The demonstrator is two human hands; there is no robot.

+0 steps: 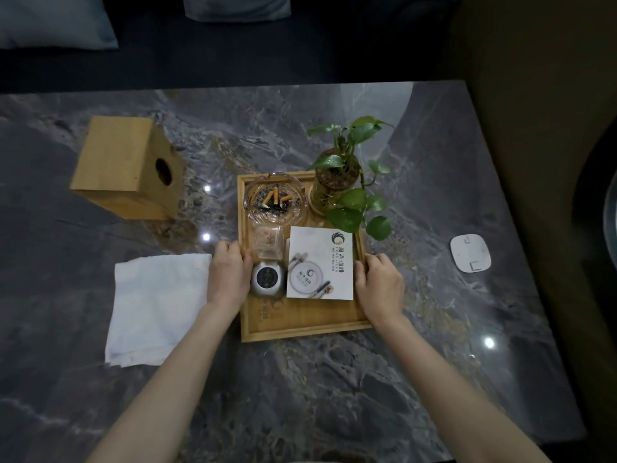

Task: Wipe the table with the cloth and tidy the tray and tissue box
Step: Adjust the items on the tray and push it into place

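A wooden tray [300, 324] is gripped at its side rims by the left hand [229, 275] and right hand [380, 283], fingers curled over. It is set on a grey marble table [334, 379], between a white cloth [157, 305] and a white disc [470, 252]. A dark sofa [267, 51] is seen beyond.

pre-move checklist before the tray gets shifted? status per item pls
1. Both hands on the tray: left hand grips the left rim, right hand the right rim. Ok.
2. Load stable: plant is tall and leans over the rim. Not ok.
3. Ashtray holds butts and ash; spill risk. Not ok.
4. Cloth lies just left of the tray. Not ok if moving left.
5. Tissue box stands apart. Ok.
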